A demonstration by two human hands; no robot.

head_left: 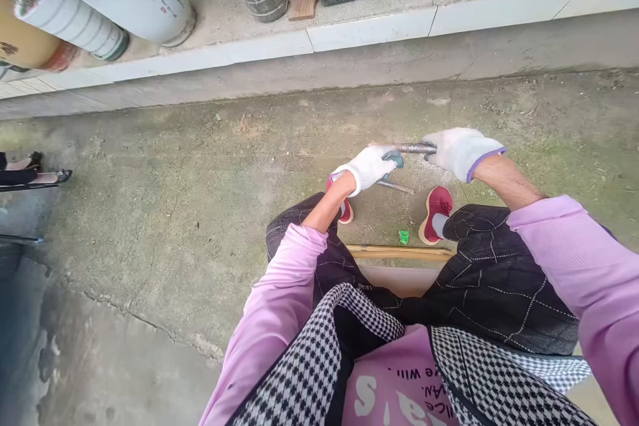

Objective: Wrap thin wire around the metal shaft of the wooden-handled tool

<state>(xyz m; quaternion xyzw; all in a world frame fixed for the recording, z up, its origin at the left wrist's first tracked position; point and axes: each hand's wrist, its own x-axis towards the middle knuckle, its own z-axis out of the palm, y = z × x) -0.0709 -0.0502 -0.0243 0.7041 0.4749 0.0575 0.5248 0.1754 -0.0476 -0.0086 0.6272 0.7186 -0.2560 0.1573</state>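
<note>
A brownish-grey rod (413,147), ridged as if threaded or wrapped in wire, spans the gap between my two hands, roughly level. My right hand (455,148), in a white knit glove with dark fingertips, grips its right end. My left hand (369,168), gloved the same way, is closed with curled fingers at the rod's left part; the palm side is hidden. Below the left hand runs a second thin grey rod (399,187). Its near end goes behind the hand, so I cannot tell whether it is held or lies on the ground.
Under me are a wooden seat edge (399,252) and red shoes (439,210) on mossy concrete. A small green scrap (404,236) lies between the feet. Ahead, a tiled ledge (369,32) carries several plant pots (150,0). Another person's feet (47,177) show at far left.
</note>
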